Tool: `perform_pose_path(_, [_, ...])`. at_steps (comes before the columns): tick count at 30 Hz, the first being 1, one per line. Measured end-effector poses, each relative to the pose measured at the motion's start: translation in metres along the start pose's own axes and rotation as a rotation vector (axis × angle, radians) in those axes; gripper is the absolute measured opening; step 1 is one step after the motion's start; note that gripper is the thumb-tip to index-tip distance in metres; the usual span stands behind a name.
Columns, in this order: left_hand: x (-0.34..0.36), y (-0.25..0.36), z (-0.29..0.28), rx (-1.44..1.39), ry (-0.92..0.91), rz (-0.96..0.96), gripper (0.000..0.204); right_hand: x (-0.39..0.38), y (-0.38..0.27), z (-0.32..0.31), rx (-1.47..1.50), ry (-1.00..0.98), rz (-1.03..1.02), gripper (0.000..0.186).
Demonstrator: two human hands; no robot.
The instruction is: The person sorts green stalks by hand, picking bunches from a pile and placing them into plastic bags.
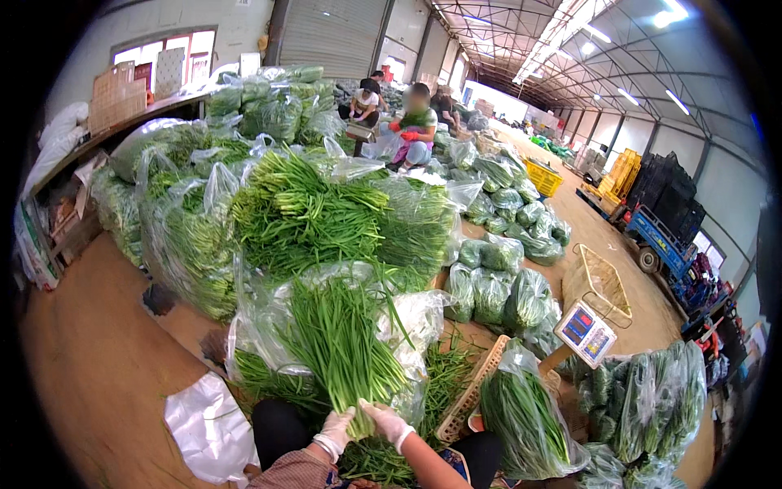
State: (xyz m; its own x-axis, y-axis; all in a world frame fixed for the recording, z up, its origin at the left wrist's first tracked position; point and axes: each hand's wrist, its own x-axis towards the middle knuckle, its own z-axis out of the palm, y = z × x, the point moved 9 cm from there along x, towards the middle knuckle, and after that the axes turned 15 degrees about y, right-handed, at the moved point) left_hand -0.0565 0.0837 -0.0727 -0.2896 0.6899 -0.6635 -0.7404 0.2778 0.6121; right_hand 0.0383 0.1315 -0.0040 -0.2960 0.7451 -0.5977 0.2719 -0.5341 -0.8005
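In front of my lap I hold a thick bunch of garlic chives (338, 346), its pale cut ends toward me and the green tips pointing away. My left hand (336, 433), in a whitish glove, is closed round the left side of the stalk ends. My right hand (387, 423), gloved alike, grips them from the right. Beyond the bunch lies a large heap of loose chives (305, 213) on open clear plastic bags. More loose stalks (446, 379) are strewn by my right knee.
A filled clear bag of chives (525, 416) stands at my right beside a tan plastic basket (474, 389) and a scale display (585, 332) on a post. White plastic sheeting (210, 432) lies at left. Several people work among bags farther off. A blue cart (656, 244) stands at right.
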Motion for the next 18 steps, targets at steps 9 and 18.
perform_pose_path(9, [-0.041, 0.068, 0.039, 0.217, -0.091, 0.458, 0.028, -0.009, -0.063, -0.007, 0.463, 0.129, -0.364, 0.028])
perform_pose_path(18, [-0.022, 0.004, 0.004, -0.091, 0.181, -0.084, 0.027, 0.035, 0.019, -0.018, 0.656, 0.099, 0.178, 0.034])
